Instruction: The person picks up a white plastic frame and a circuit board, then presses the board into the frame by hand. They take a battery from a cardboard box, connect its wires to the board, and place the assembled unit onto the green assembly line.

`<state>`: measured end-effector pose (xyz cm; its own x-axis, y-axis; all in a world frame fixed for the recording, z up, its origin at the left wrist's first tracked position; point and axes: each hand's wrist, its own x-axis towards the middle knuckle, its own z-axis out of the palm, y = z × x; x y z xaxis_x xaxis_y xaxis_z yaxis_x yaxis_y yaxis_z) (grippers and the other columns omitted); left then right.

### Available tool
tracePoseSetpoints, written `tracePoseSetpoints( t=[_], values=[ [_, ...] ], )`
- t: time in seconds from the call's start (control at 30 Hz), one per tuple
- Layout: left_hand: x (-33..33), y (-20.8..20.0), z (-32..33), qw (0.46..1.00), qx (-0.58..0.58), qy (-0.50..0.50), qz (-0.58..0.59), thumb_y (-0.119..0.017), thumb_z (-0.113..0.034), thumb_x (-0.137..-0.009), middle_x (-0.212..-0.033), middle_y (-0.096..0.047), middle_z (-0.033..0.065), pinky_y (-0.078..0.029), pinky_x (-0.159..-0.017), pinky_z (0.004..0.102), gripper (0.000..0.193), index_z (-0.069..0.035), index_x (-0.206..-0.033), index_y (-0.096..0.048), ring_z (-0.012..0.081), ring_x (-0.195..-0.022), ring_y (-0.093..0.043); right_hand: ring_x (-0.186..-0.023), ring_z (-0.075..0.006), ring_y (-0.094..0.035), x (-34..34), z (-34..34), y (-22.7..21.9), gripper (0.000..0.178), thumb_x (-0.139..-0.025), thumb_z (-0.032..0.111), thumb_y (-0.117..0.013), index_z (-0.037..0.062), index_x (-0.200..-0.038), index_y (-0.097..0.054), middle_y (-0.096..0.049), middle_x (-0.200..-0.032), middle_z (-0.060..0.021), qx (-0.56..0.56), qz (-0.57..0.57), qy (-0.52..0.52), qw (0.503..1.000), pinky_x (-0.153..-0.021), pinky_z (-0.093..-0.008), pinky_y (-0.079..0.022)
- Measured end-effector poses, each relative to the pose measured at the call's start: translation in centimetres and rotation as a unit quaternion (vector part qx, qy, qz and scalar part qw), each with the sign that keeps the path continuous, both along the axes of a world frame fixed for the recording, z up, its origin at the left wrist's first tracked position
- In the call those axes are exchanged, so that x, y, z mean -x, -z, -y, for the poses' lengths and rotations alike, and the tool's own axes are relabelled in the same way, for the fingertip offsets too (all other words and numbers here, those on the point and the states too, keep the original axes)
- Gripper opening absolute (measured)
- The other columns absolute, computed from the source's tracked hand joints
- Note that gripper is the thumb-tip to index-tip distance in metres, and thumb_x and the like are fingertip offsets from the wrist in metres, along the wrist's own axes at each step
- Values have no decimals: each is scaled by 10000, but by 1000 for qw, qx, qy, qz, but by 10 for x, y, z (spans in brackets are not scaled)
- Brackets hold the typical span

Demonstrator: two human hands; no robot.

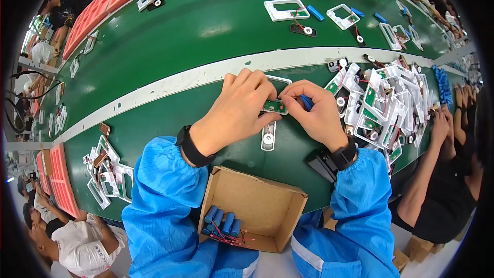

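My left hand (231, 105) is closed on a white plastic frame (280, 79), its fingers and thumb around the side beside a green circuit board (276, 106). My right hand (319, 118) is closed too, thumb and forefinger pinched at the board's right end. A blue battery cell (307, 102) shows within its curled fingers; any wire at the pinch is too small to make out. Just below the board lies a white speaker piece (268, 139). Both hands partly cover the frame.
A cardboard box (288, 195) before me holds several blue battery cells (224, 220) with red wires. White frames with boards are heaped at right (383, 105); a smaller pile (108, 172) lies left. A black object (323, 164) sits by my right wrist. Beyond a pale rail (170, 88), more frames are spread.
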<state>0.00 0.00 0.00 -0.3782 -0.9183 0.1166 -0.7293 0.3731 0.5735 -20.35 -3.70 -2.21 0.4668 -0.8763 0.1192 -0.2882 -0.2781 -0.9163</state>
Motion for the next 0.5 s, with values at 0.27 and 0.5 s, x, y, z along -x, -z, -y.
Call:
tracePoseSetpoints(
  t=[0.27,0.5],
  values=[
    [-9,19,5,999,12,20,-47,-742,-71,-722,-947,-610,59,-452,-804,425,168,-69,-879,-680,271,-983,-591,-670,-53,-527,-10,0,5,36,-857,25,-677,-2,-880,-683,-690,-930,-26,41,-66,6,997,-569,-212,-404],
    [-15,21,11,993,40,50,-97,-743,-13,-685,-882,-658,112,-505,-796,409,208,-31,-885,-687,316,-883,-619,-634,-46,-500,-14,-1,5,33,-854,4,-672,1,-887,-676,-685,-924,-24,72,-67,12,995,-546,-209,-390]
  ],
)
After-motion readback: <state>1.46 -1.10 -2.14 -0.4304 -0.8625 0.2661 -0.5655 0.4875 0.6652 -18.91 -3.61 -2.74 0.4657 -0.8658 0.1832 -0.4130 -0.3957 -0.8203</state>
